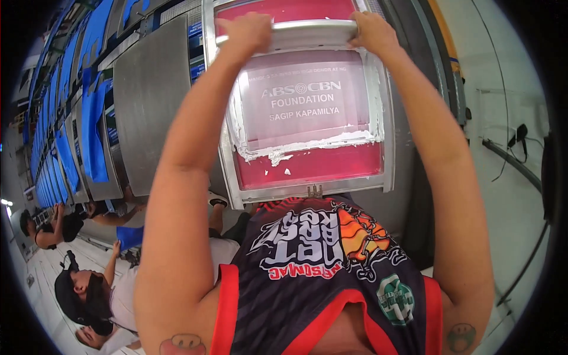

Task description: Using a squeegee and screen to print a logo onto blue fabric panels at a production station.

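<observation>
at the far left, blue sheets (94, 124) lie along a long row of boards, and below them a co-worker in a black cap (71, 284) faces away from my work. next comes a bare grey board (151, 100), just beside the silver frame (387, 171) of the screen in front of me. my left hand (248, 32), a little blurred, is closed around the left end of a silver bar (313, 34), fingers curled over it. the bar crosses the upper part of the screen from side to side; whether its lower edge presses on the red mesh (310, 171), i cannot tell. under it sits a paler lettered rectangle (302, 97), ringed by ragged white paste (290, 148), with small blobs on the red nearer me. my right hand (376, 32) grips the bar's right end, thumb and fingers wrapped on it. farther right, beyond my forearm, a dark hose (515, 163) runs across a pale surface (503, 65).
</observation>
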`<state>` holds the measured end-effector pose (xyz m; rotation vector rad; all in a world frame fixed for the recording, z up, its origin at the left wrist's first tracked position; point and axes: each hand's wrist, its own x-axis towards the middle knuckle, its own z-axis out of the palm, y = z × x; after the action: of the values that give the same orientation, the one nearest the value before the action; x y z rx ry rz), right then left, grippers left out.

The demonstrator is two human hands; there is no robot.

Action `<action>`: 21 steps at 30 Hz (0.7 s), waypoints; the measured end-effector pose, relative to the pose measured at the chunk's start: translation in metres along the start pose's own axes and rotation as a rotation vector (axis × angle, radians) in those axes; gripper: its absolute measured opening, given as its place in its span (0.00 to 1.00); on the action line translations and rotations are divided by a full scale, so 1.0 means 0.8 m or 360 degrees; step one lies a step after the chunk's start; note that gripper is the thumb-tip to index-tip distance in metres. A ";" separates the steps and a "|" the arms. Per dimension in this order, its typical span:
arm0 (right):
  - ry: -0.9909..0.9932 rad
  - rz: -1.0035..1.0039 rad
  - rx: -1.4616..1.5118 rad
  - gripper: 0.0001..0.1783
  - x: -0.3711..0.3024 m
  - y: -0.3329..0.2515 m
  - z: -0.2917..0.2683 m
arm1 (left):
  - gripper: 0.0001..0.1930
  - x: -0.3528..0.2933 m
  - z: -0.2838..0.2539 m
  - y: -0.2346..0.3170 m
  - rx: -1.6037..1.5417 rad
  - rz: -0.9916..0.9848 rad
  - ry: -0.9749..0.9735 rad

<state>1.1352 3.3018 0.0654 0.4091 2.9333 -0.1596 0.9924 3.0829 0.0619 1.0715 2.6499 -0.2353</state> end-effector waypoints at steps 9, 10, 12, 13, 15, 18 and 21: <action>-0.1265 0.0201 0.1708 0.23 -0.387 -0.098 0.130 | 0.23 0.024 -0.073 0.001 -0.0408 0.0439 0.0246; -0.1089 0.0235 0.1534 0.23 -0.417 -0.118 0.160 | 0.24 0.014 -0.083 0.010 -0.0367 0.0420 0.0296; -0.1091 0.0355 0.2037 0.21 -0.416 -0.151 0.177 | 0.23 0.013 -0.045 -0.017 -0.1021 0.1262 0.0602; -0.1088 0.0492 0.2509 0.20 -0.416 -0.162 0.184 | 0.24 0.022 -0.023 -0.010 -0.0645 0.0812 0.0457; -0.0971 0.0573 0.2351 0.20 -0.417 -0.163 0.199 | 0.25 0.022 0.005 0.015 -0.0178 0.0297 0.0367; -0.0837 0.0705 0.2111 0.17 -0.423 -0.171 0.199 | 0.25 0.011 0.006 0.028 -0.0102 0.0296 0.0334; -0.0709 0.0700 0.2124 0.13 -0.425 -0.171 0.147 | 0.26 0.010 -0.005 0.020 -0.0110 0.0294 0.0359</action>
<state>1.4371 3.0668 0.0248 0.9590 1.8288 -1.8230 0.9969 3.1005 0.0626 1.3826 2.7044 0.0158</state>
